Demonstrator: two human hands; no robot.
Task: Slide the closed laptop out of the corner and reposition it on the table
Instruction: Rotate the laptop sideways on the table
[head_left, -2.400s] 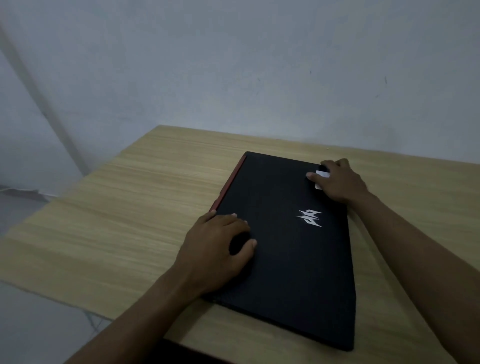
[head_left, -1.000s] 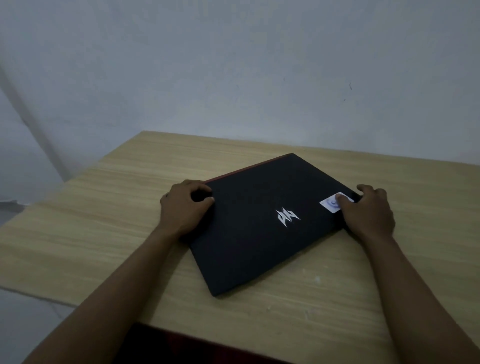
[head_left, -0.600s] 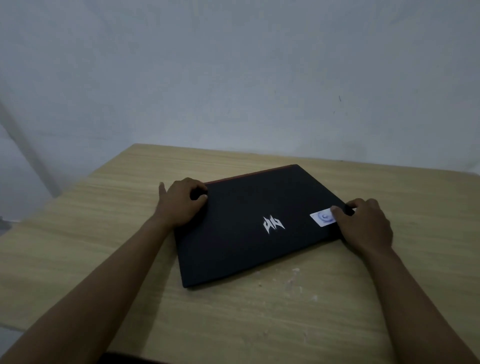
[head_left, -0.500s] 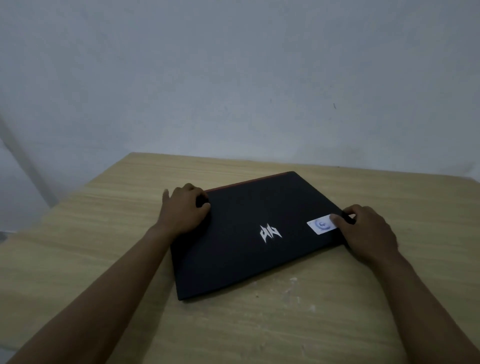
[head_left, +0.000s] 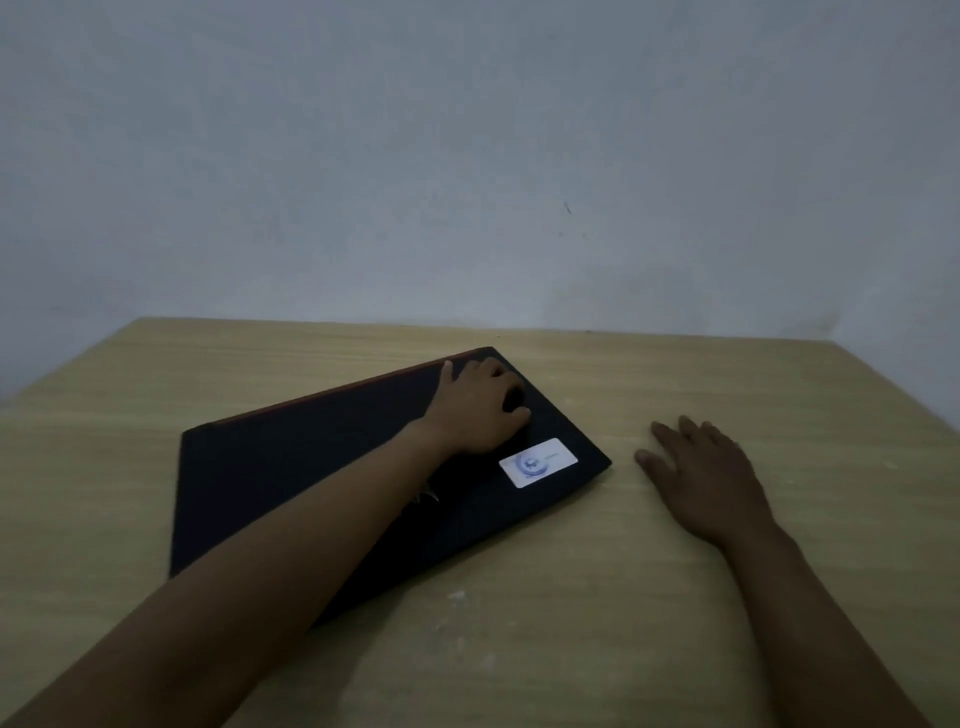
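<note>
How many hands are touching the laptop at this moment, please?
1. The left hand rests on the laptop near its far corner. The right hand lies flat on the table, just clear of the laptop's right corner.

Dim light, bare grey wall (head_left: 467, 156), light wooden table (head_left: 675, 623)

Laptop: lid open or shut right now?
Shut. The laptop lies flat on the table, lid outer face with white sticker up, no screen or keyboard showing; left hand rests on it.
</note>
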